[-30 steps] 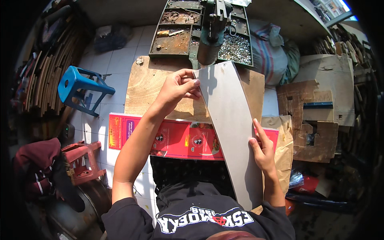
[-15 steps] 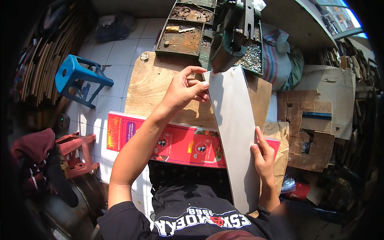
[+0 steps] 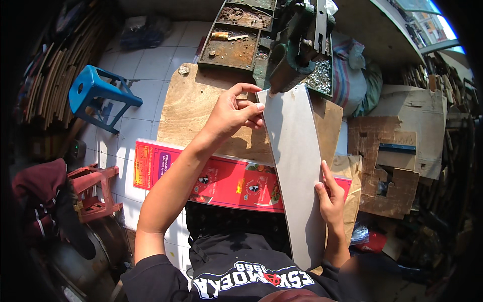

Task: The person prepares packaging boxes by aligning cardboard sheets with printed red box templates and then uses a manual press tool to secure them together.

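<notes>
Our left hand (image 3: 235, 110) pinches a long flat grey board (image 3: 296, 146) near its far corner, our right hand (image 3: 332, 200) grips its edge

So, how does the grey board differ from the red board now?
Surface: the grey board is plain, while the red board is printed with pictures and lettering. Direction: the grey board runs from near to far; the red board lies crosswise beneath it. Handling: the left hand pinches the grey board's left edge and the right hand is at its right edge; neither hand holds the red board. Both are long and flat.
</notes>
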A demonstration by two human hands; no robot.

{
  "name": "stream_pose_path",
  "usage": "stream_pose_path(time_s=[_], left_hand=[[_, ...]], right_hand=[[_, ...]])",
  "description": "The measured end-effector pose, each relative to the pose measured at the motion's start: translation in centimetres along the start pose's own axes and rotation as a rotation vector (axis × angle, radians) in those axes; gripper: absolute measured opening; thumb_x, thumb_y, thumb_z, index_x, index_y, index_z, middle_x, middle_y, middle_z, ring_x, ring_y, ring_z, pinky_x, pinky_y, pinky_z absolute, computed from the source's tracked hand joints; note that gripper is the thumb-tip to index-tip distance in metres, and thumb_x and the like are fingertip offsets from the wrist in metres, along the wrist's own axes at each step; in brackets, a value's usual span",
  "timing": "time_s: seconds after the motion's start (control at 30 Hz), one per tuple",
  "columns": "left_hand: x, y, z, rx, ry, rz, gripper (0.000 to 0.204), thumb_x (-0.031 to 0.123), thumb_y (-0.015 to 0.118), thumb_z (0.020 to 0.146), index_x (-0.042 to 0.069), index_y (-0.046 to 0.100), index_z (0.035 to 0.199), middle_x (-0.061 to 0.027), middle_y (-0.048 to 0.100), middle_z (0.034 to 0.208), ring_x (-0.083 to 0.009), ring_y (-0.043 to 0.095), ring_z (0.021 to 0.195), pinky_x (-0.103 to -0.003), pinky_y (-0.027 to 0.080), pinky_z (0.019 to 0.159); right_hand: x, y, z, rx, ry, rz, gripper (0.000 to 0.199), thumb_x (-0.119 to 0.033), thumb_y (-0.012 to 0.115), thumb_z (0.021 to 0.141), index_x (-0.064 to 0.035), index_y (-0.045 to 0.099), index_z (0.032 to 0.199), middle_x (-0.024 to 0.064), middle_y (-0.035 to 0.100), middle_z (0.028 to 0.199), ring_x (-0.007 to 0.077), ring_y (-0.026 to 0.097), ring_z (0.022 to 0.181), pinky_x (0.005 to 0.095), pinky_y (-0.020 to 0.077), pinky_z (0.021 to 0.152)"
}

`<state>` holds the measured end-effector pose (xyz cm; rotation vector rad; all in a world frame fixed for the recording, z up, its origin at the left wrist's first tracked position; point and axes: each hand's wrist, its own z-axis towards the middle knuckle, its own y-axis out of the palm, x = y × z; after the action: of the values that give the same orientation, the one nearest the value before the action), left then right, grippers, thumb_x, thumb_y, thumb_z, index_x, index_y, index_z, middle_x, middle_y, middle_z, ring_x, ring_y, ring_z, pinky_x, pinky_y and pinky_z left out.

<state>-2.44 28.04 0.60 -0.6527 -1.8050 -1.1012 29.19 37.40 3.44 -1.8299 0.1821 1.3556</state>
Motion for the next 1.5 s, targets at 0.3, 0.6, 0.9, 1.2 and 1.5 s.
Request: stream_pose_path(time_s=[0.3, 0.6, 0.9, 1.2, 1.5], left_hand=[[0.02, -0.01, -0.04, 0.002, -0.014, -0.005, 0.041, 0.011, 0.066, 0.090, 0.000, 0.048, 0.124, -0.0097, 0.068, 0.083, -0.0140, 0.068, 0.068, -0.028, 0.059, 0.064], [-0.22, -0.04, -0.04, 0.006, 0.017, -0.018, 0.036, 0.013, 0.063, 0.092, 0.000, 0.048, 0.123, -0.0106, 0.067, 0.083, -0.0145, 0.068, 0.068, -0.028, 0.059, 0.064], [-0.41, -0.14, 0.09, -0.012, 0.039, -0.019, 0.034, 0.014, 0.062, 0.092, 0.000, 0.049, 0.121, -0.0113, 0.068, 0.082, -0.0148, 0.068, 0.068, -0.028, 0.058, 0.063], [-0.58, -0.27, 0.33, -0.017, 0.060, -0.027, 0.035, 0.014, 0.063, 0.092, 0.000, 0.049, 0.121, -0.0118, 0.068, 0.083, -0.0149, 0.068, 0.067, -0.028, 0.058, 0.063], [-0.68, -0.41, 0.39, -0.029, 0.057, -0.044, 0.034, 0.012, 0.063, 0.092, 0.001, 0.049, 0.121, -0.0108, 0.067, 0.081, -0.0142, 0.067, 0.068, -0.028, 0.058, 0.062]], right_hand=[[-0.02, 0.27, -0.12, 0.010, -0.004, 0.009, 0.051, 0.001, 0.056, 0.090, 0.0030, 0.045, 0.140, 0.0149, 0.066, 0.118, 0.0092, 0.057, 0.090, 0.0218, 0.0444, 0.083], [0.06, 0.15, -0.21, -0.012, 0.064, 0.016, 0.051, 0.003, 0.056, 0.090, 0.0017, 0.046, 0.140, 0.0148, 0.065, 0.120, 0.0099, 0.058, 0.093, 0.0221, 0.0442, 0.086], [0.39, 0.49, -0.22, 0.009, 0.003, 0.040, 0.051, 0.003, 0.056, 0.090, 0.0014, 0.046, 0.140, 0.0157, 0.064, 0.124, 0.0118, 0.060, 0.103, 0.0242, 0.0445, 0.091], [0.40, 0.51, -0.13, 0.021, -0.009, 0.052, 0.051, 0.002, 0.056, 0.091, 0.0010, 0.046, 0.140, 0.0149, 0.065, 0.122, 0.0099, 0.059, 0.100, 0.0233, 0.0443, 0.089], [0.32, 0.54, -0.18, 0.030, -0.002, 0.041, 0.051, 0.002, 0.056, 0.090, 0.0000, 0.046, 0.140, 0.0157, 0.065, 0.123, 0.0097, 0.058, 0.101, 0.0230, 0.0440, 0.090]])
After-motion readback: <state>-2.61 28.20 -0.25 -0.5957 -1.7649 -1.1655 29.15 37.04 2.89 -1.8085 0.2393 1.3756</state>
